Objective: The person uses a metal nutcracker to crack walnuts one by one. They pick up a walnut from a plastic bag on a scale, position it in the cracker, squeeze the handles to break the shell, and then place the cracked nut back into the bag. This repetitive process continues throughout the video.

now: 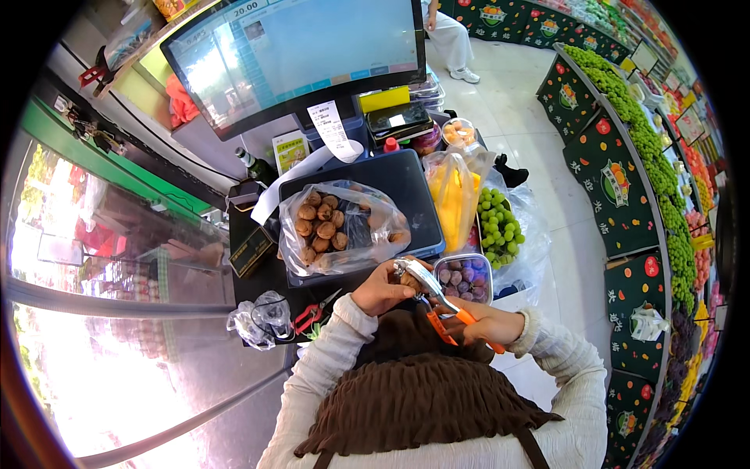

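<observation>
My left hand [384,287] holds a walnut [412,282] between the jaws of a metal nutcracker [425,275]. Around the orange handles of that tool my right hand [483,321] is closed. Both hands are just in front of a black tray-like surface [419,220], on which lies a clear plastic bag [375,258] with several walnuts [320,223] in it. A clear box of purple, round fruit [463,278] is beside the hands, to the right. Whether the walnut's shell is cracked cannot be told.
A large screen [304,53] stands behind the bag, with a curled paper receipt [331,129] below it. Green grapes [498,225] and a bag of yellow items [454,199] are at the right. Red-handled pruning shears [309,316] lie at the left. Beyond, a person's leg [454,44] shows near fruit stands.
</observation>
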Demonstrator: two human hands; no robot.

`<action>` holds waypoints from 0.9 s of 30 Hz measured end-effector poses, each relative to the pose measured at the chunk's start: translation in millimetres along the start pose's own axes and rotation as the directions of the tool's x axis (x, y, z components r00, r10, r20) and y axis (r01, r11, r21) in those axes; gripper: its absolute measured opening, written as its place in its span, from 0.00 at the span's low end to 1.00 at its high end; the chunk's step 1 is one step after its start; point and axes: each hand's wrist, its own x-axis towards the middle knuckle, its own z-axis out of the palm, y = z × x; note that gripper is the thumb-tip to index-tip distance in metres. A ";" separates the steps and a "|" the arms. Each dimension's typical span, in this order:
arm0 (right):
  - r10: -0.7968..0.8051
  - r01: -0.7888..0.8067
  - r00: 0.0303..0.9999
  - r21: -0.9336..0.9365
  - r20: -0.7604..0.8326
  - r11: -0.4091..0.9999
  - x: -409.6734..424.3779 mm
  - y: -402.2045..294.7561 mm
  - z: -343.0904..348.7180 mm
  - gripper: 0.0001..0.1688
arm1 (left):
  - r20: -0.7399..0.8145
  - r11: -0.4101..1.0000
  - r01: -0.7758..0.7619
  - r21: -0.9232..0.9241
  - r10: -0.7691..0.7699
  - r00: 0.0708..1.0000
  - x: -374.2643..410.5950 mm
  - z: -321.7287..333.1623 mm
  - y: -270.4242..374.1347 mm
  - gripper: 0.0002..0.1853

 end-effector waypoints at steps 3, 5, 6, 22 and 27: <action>-0.092 0.091 0.994 -0.028 -0.061 0.995 0.1 2.6 5.3 0.40 | -0.031 0.998 0.025 0.052 -0.024 0.999 -2.7 -0.4 2.6 0.33; -0.108 0.104 0.992 -0.061 -0.067 0.993 2.2 9.0 7.7 0.38 | -0.020 0.991 0.034 0.133 -0.031 0.999 -4.0 -8.8 -1.2 0.33; -0.115 0.109 0.991 -0.077 -0.072 0.991 3.8 14.1 8.5 0.37 | -0.012 0.984 0.039 0.171 -0.037 0.999 -3.8 -11.0 -2.5 0.33; -0.125 0.122 0.982 -0.029 -0.140 0.992 5.0 27.4 11.1 0.38 | -0.024 0.999 -0.020 -0.037 0.019 1.000 -9.9 -17.8 -27.8 0.32; -0.097 0.099 0.995 0.073 -0.040 0.992 -1.3 27.1 2.6 0.49 | -0.015 1.000 -0.009 -0.022 0.008 1.000 -11.3 -11.0 -16.6 0.28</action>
